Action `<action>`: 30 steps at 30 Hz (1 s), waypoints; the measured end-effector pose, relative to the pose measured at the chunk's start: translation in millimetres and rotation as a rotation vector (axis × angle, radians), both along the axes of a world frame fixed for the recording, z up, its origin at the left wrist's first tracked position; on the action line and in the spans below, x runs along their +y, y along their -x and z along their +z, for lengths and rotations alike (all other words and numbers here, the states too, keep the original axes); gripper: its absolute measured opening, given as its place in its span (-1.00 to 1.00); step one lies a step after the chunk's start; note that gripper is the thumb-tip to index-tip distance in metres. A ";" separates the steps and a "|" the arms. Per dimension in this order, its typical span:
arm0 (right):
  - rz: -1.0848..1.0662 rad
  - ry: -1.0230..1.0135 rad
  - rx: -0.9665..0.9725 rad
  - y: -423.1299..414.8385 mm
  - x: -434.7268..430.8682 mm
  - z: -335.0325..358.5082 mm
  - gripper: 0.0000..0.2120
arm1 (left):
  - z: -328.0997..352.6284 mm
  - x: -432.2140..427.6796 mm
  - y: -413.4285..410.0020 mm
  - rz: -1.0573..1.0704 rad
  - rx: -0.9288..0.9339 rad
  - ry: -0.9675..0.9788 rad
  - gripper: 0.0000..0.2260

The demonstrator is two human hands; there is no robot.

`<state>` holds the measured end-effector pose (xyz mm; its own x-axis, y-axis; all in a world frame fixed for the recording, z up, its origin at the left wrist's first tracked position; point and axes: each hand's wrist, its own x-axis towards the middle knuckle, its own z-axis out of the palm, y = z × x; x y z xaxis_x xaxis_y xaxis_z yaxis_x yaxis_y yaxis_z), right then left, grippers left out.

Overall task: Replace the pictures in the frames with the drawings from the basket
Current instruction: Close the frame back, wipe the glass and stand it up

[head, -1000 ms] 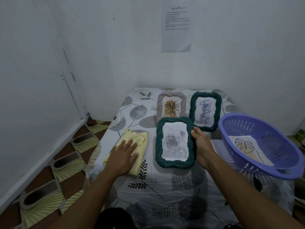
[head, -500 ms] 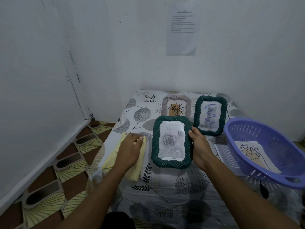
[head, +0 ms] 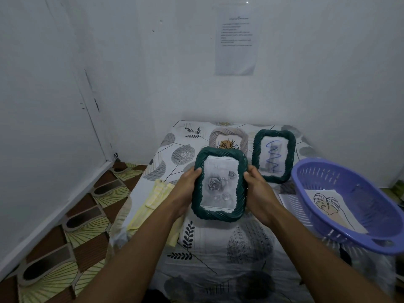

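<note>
Both hands, left hand [head: 185, 189] and right hand [head: 258, 193], grip the green frame [head: 219, 185] to take out its rose picture [head: 219, 182].

At centre, the left hand [head: 185, 184] and right hand [head: 258, 189] gripped a dark green frame [head: 218, 215] holding a grey rose picture [head: 219, 184]. Above it lay a beige frame [head: 228, 132] and a second green frame [head: 274, 134] with a blue squiggle [head: 272, 156]; the purple basket [head: 376, 206], right, held a leaf drawing [head: 328, 204].
</note>
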<state>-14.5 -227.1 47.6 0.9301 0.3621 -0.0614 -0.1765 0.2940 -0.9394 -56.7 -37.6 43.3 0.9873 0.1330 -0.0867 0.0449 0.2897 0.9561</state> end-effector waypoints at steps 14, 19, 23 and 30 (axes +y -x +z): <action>-0.016 1.426 -0.861 -24.8 -8.2 -88.1 -0.56 | -2.2 79.1 -53.7 0.341 0.055 -0.061 -0.77; -0.048 1.420 -0.899 -29.6 -10.3 -97.4 -0.55 | 4.3 109.1 -81.9 0.429 0.077 -0.087 -0.80; -0.069 1.421 -0.912 -29.8 -9.3 -98.0 -0.55 | 0.8 123.1 -99.2 0.440 0.098 -0.090 -0.74; -0.059 1.440 -0.906 -31.5 -8.2 -99.4 -0.53 | -12.5 126.0 -122.2 0.416 0.127 -0.082 -0.81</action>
<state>16.9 -235.3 -51.8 0.8580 0.4574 0.2336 0.5046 -0.8354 -0.2179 65.5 88.4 30.8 0.8305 0.5284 -0.1763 0.0592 0.2309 0.9712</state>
